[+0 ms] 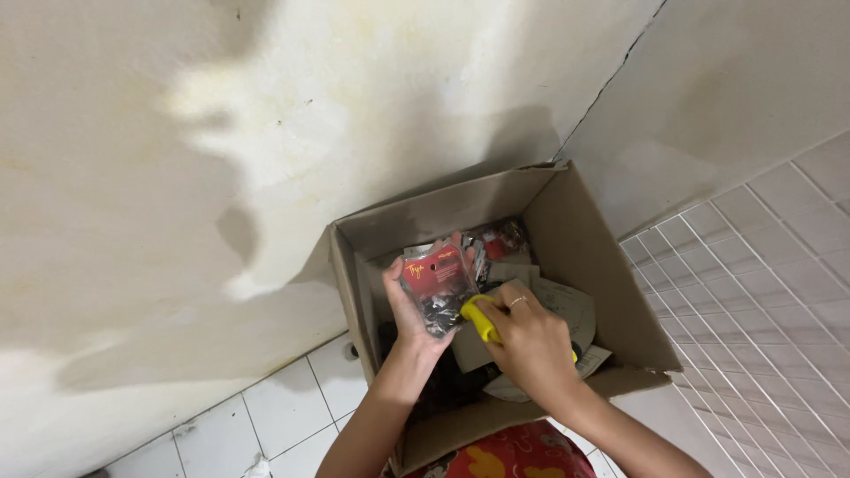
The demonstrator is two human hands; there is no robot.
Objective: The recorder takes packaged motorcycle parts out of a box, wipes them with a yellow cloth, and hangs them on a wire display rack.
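An open cardboard box (584,257) stands on the tiled floor (292,425), its far side against the wall (266,133). Over it, the left hand (412,310) holds a small packet (436,285). Just right (touching the packet) is the right hand (527,341), gripping a tool handle (481,319). More packets (505,239) lie inside, at the far end.

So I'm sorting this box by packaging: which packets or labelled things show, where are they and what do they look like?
Clear packet, red card top, dark small parts: in left hand.
Second red-topped packet: box's back.
Grey paper slips: beside right hand.
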